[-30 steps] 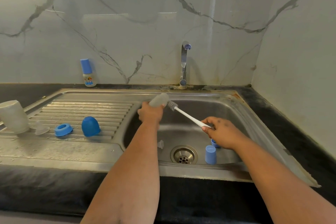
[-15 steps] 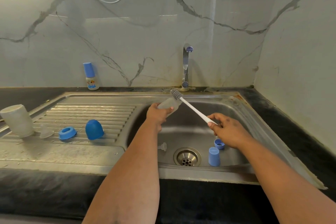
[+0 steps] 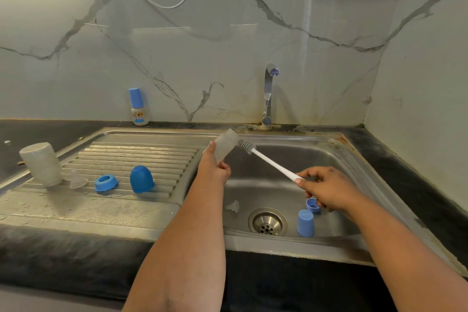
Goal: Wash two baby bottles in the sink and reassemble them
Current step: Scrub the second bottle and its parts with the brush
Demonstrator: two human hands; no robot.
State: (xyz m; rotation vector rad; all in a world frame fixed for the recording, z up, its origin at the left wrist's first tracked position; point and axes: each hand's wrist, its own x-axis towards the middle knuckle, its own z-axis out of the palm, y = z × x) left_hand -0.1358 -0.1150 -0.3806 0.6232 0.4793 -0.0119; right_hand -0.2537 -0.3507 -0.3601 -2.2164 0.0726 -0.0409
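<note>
Brushing a baby bottle over the sink

The left hand (image 3: 214, 168) grips a clear bottle (image 3: 226, 145), tilted over the sink (image 3: 278, 185) basin's left edge, while the right hand (image 3: 326, 191) pinches the white handle of a brush (image 3: 268, 161) whose grey bristles touch the bottle's upper end. In the basin lie a clear teat (image 3: 233, 206), a blue ring (image 3: 313, 205) and a blue cap (image 3: 305, 223) near the drain (image 3: 267, 221). On the draining board stand a second clear bottle (image 3: 41, 163), another teat (image 3: 77, 180), a blue collar (image 3: 105, 182) and a blue dome cap (image 3: 141, 179). A small capped bottle (image 3: 137, 106) stands by the wall, left of the tap (image 3: 269, 95).
</note>
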